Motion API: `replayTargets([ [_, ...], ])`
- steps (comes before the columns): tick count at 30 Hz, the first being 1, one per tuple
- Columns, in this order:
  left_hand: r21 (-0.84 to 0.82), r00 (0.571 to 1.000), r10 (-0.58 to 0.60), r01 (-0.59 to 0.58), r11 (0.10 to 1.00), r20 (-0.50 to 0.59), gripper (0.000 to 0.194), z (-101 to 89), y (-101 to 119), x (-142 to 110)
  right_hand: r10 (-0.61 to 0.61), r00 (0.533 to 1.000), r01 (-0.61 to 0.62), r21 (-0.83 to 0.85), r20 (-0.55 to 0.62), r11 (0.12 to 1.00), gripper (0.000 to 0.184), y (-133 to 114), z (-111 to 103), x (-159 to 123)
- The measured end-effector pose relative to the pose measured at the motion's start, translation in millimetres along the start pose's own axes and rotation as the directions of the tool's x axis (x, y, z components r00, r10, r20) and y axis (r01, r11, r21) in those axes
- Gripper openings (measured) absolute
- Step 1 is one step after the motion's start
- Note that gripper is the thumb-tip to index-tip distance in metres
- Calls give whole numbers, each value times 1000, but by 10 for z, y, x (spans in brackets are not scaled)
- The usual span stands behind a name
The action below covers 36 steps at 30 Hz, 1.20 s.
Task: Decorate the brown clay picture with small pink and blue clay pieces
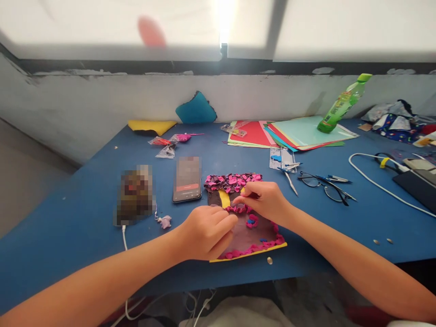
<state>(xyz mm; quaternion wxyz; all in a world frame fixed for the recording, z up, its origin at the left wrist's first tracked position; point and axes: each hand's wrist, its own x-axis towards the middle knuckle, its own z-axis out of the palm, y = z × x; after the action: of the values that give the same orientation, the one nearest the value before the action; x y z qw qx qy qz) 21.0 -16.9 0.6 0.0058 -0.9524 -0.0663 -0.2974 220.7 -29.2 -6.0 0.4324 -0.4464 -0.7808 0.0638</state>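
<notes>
A board covered in coloured modelling clay (238,231) lies on the blue table. Pink and purple petals (235,182) crowd its far end, a yellow strip (224,199) crosses the dark part, and a pink flower with a blue centre (252,221) sits on the mauve area. My left hand (210,230) is over the board's left side, fingers curled in; whatever they may hold is hidden. Over the upper right of the board, my right hand (267,200) is closed, thumb and forefinger pinched. Anything between those fingertips is too small to name.
A phone (187,179) and a pig charm (165,221) lie left of the board. Pointed tools (289,179) and eyeglasses (323,186) are to the right. Further back, a green bottle (342,106) leans over coloured sheets (299,129). A white cable (378,181) curves at the right.
</notes>
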Motion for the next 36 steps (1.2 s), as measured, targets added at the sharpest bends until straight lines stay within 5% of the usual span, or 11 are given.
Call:
replayTargets([
  [7, -3, 1000, -10, 10, 1000, 11, 23, 1, 6, -4, -37, 999, 36, 29, 3, 999, 53, -63, 60, 25],
  [17, -25, 999, 7, -8, 1000, -31, 24, -26, 53, -4, 161, 978, -172, 71, 132, 983, 47, -110, -21, 240],
  [20, -105, 986, -156, 149, 983, -63, 24, -50, 32, -6, 63, 988, -57, -51, 138, 997, 42, -71, 5, 253],
  [25, -208, 875, -455, 420, 883, -166, 10, -92, -61, 13, -339, 938, 345, -306, 73, 887, 29, -1, 36, 168],
  [31, -284, 896, -444, 420, 862, -23, 11, -52, -60, 40, -376, 926, 367, -312, 33, 876, 22, -9, 18, 95],
  [36, -456, 788, -591, 597, 660, 175, 15, -63, -53, 95, -392, 918, 390, -288, 53, 874, 23, -53, 10, 86],
])
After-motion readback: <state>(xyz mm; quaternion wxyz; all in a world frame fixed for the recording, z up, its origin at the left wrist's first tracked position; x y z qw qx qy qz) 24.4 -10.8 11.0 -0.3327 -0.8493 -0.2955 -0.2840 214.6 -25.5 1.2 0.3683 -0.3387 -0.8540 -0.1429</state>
